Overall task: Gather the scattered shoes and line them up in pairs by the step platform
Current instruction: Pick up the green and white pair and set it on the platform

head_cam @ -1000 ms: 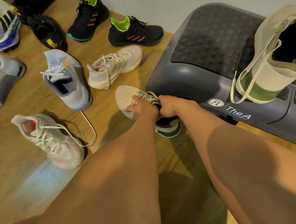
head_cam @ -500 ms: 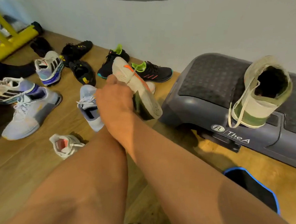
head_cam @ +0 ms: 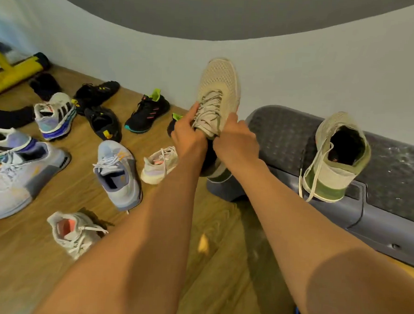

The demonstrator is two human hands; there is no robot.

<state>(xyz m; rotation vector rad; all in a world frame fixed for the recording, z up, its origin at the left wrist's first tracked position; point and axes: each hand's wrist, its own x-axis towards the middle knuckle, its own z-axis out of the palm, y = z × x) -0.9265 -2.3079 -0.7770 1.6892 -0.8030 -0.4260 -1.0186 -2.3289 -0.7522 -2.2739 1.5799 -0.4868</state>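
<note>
Gripping beige shoe [head_cam: 219, 89] toe-up in mid-air, left hand [head_cam: 188, 134] and right hand [head_cam: 236, 141] curl round its laces, beside platform [head_cam: 284, 137]. Mate [head_cam: 334, 162] sits on platform. Loose shoes [head_cam: 117, 173] litter floor [head_cam: 20, 266] toward wall [head_cam: 111, 41]; task looks barely begun, no pair lined up.

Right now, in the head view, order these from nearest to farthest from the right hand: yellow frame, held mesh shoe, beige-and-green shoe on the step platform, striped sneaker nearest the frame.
1. Held mesh shoe, gripped by the right hand.
2. Beige-and-green shoe, right, on the step platform.
3. Striped sneaker, far left.
4. Yellow frame, far-left corner.
</note>
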